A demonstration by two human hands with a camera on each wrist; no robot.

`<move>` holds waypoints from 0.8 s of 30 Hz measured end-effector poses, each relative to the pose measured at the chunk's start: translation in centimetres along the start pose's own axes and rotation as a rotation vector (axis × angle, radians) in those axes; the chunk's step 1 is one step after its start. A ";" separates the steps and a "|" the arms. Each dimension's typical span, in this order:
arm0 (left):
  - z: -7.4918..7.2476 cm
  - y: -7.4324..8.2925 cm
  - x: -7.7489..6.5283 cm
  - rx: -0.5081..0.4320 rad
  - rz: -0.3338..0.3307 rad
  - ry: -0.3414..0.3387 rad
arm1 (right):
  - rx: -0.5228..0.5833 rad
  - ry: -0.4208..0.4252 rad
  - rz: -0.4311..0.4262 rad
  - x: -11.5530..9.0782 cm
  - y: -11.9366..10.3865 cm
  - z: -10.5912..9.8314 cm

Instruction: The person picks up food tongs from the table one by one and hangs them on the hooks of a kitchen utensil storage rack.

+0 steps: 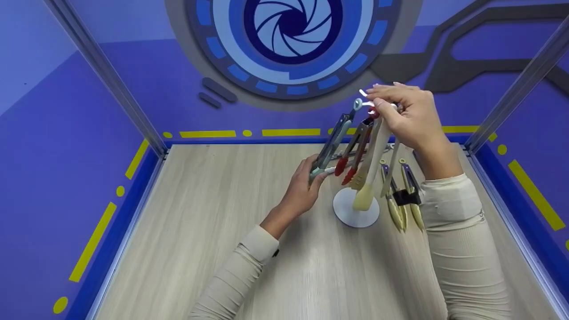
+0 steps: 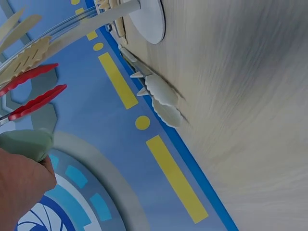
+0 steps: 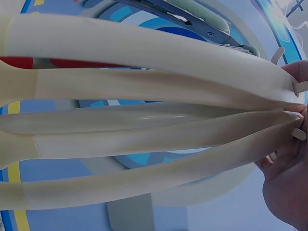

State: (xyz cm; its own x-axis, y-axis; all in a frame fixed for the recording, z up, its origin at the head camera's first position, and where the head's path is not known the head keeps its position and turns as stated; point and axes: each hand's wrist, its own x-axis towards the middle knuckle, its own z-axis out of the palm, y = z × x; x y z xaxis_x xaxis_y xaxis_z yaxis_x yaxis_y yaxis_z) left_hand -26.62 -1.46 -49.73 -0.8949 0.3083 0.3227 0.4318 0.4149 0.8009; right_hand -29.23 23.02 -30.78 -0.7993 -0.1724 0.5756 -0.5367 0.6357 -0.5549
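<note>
A white utensil stand with a round base (image 1: 344, 213) carries hanging utensils. My left hand (image 1: 303, 186) grips the tips of a pair of green tongs (image 1: 334, 142), whose ring overlaps a white hook at the stand's top. In the left wrist view, that hand (image 2: 24, 190) is round the green tips. My right hand (image 1: 411, 113) holds the top of the stand, thumb on the near side and fingers across it. Red-tipped tongs (image 1: 341, 165) and cream spatulas (image 1: 364, 198) hang below. Pale spatula handles (image 3: 144, 43) fan out from beneath my right hand (image 3: 288, 183) in the right wrist view.
White-tipped tongs (image 2: 161, 89) lie on the table near the back wall, behind the stand. Two pairs of yellow-tipped tongs (image 1: 417, 215) lie right of the base. Blue walls and metal posts (image 1: 106, 75) enclose the wood-grain table (image 1: 200, 200).
</note>
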 end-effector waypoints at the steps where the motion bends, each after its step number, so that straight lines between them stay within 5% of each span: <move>1: 0.2 -0.1 0.0 -0.003 0.002 -0.002 | 0.001 0.001 -0.001 0.0 0.0 0.0; 14: 1.4 -0.7 0.2 -0.055 0.072 0.042 | 0.001 0.011 -0.015 0.0 -0.1 -0.1; 24: 2.3 -0.7 0.0 -0.072 0.037 0.050 | 0.000 -0.003 -0.027 -0.1 -0.2 0.0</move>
State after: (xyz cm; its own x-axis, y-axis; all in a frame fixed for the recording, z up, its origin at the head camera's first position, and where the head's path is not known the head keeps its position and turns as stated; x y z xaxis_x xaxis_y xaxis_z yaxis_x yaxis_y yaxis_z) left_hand -26.69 0.18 -51.47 -0.8836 0.2783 0.3766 0.4574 0.3409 0.8213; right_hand -29.04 22.88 -30.77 -0.7854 -0.1917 0.5885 -0.5580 0.6308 -0.5392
